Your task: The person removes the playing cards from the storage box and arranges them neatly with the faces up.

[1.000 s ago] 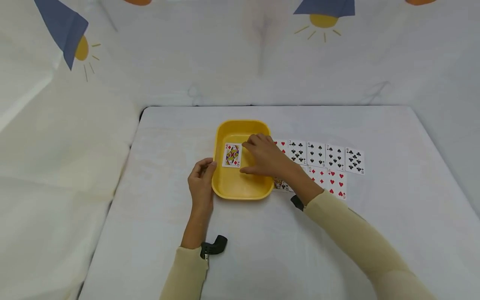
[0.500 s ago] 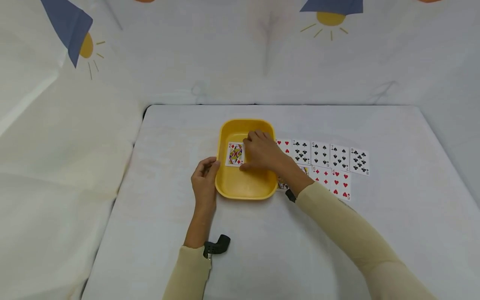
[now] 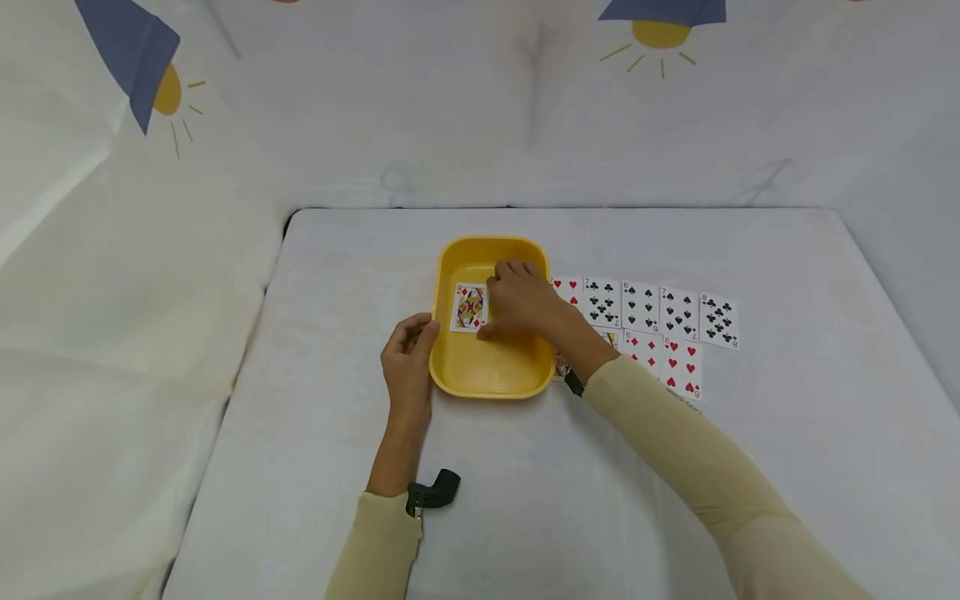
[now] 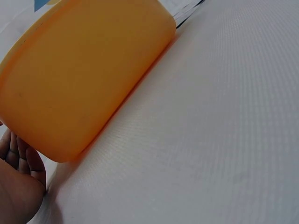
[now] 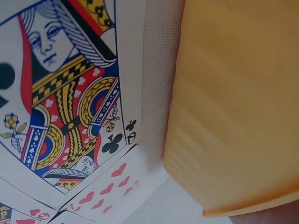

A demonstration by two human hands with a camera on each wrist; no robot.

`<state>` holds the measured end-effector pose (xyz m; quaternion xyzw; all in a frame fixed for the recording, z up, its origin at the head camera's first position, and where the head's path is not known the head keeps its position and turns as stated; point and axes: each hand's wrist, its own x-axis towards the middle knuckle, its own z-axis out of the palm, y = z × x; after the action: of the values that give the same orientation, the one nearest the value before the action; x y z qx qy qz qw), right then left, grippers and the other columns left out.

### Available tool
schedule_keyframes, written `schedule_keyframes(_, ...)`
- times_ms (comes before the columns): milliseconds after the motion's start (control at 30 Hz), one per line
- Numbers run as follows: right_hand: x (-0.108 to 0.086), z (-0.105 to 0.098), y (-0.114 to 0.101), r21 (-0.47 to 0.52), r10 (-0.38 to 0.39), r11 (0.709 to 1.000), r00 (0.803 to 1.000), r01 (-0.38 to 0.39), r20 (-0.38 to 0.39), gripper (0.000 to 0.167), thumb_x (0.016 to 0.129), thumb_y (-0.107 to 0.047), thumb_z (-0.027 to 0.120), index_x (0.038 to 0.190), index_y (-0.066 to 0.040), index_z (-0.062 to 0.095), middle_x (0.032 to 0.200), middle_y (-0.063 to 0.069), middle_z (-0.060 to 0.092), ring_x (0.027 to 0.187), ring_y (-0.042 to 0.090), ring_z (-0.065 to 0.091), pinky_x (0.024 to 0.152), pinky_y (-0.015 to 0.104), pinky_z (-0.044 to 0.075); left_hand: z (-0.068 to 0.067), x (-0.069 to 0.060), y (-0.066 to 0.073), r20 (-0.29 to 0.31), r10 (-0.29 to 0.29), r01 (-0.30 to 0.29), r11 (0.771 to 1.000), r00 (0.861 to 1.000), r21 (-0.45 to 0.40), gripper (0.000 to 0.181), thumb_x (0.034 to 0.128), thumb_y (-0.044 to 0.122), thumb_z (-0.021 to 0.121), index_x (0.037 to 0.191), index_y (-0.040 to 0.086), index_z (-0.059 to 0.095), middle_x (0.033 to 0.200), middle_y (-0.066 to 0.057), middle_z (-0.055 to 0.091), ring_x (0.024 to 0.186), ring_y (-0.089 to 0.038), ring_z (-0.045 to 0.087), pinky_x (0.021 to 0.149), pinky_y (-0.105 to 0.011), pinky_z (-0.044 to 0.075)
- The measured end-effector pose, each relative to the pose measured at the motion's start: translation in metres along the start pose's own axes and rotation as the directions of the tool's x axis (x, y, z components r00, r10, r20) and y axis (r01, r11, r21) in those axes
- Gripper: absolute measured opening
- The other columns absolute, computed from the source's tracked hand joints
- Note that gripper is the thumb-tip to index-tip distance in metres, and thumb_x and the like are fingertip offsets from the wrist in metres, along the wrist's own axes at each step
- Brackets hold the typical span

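A yellow tray [image 3: 491, 387] stands on the white table. Inside it, towards the left, lies a face-up playing card [image 3: 470, 308], a red diamond picture card. My left hand [image 3: 408, 367] grips the tray's left rim, with the thumb at the edge and the other fingers curled; in the left wrist view, curled fingers show beside the tray wall [image 4: 88, 79]. My right hand [image 3: 521, 300] reaches over the right rim and holds the card at its right side, thumb near the lower corner and fingers near the upper one. The right wrist view hides these fingertips behind the tray wall [image 5: 233, 102].
Right of the tray, face-up cards lie in two rows, among them a seven of clubs [image 3: 602, 302], an eight of clubs [image 3: 719, 321] and a six of hearts [image 3: 682, 367]. A queen of clubs [image 5: 70, 98] lies close beside the tray. White fabric [image 3: 495, 125] hangs behind the table.
My right hand has moved slightly left, its fingertips going from beside the card to its right edge. My left hand keeps its place on the tray. The view has shifted a little.
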<state>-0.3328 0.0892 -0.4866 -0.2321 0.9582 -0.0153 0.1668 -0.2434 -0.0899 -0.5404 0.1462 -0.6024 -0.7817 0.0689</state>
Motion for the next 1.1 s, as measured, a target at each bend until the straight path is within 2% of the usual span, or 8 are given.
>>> schedule_keyframes(267, -0.0012, 0.0001, -0.0009, 0.001, 0.002, 1.0, 1.0, -0.002, -0.01, 0.083, 0.076, -0.068, 0.074, 0.127, -0.004, 0.061, 0.118, 0.011, 0.048, 0.114, 0.029, 0.038, 0.108, 0.044, 0.029, -0.0011, -0.0002, 0.002, 0.013, -0.009, 0.009, 1.0, 1.0, 0.01, 0.03, 0.0922, 0.021, 0.074, 0.114, 0.002, 0.068, 0.111, -0.01, 0.062, 0.101, -0.019, 0.059, 0.094, -0.034, 0.052)
schedule_keyframes(467, 0.0002, -0.0003, -0.0005, -0.011, -0.003, 1.0, 1.0, 0.003, -0.01, 0.089, 0.076, -0.069, 0.073, 0.133, -0.003, 0.056, 0.121, 0.01, 0.047, 0.117, 0.029, 0.037, 0.108, 0.045, 0.028, -0.0016, 0.0005, 0.0018, 0.012, -0.023, 0.023, 1.0, 1.0, -0.001, 0.031, 0.0932, 0.02, 0.073, 0.117, 0.0, 0.067, 0.111, -0.009, 0.062, 0.101, -0.019, 0.059, 0.097, -0.04, 0.05)
schedule_keyframes(667, 0.0019, -0.0018, 0.0004, -0.022, -0.006, 1.0, 1.0, 0.006, 0.009, 0.093, 0.077, -0.07, 0.072, 0.14, -0.005, 0.051, 0.128, 0.01, 0.045, 0.122, 0.029, 0.035, 0.109, 0.046, 0.027, -0.0012, 0.0002, 0.0014, 0.013, -0.011, 0.011, 1.0, 1.0, -0.003, 0.03, 0.0918, 0.022, 0.075, 0.114, 0.003, 0.068, 0.11, -0.011, 0.063, 0.1, -0.02, 0.06, 0.091, -0.033, 0.053)
schedule_keyframes(900, 0.0048, -0.003, -0.0008, 0.008, 0.007, 1.0, 1.0, -0.007, 0.02, 0.085, 0.075, -0.068, 0.074, 0.131, -0.006, 0.058, 0.122, 0.008, 0.047, 0.119, 0.028, 0.036, 0.107, 0.045, 0.027, -0.0002, -0.0001, 0.0017, -0.001, -0.012, 0.012, 1.0, 1.0, 0.002, 0.03, 0.0914, 0.022, 0.075, 0.112, 0.002, 0.068, 0.108, -0.011, 0.063, 0.098, -0.02, 0.059, 0.09, -0.032, 0.052)
schedule_keyframes(1100, 0.0049, -0.0036, -0.002, 0.028, 0.019, 0.999, 1.0, -0.019, 0.014, 0.086, 0.074, -0.067, 0.077, 0.13, -0.005, 0.057, 0.122, 0.01, 0.047, 0.118, 0.029, 0.037, 0.105, 0.045, 0.028, -0.0012, 0.0004, 0.0012, 0.002, -0.021, 0.021, 1.0, 1.0, 0.006, 0.03, 0.091, 0.024, 0.075, 0.112, 0.003, 0.068, 0.108, -0.01, 0.063, 0.098, -0.019, 0.059, 0.089, -0.031, 0.052)
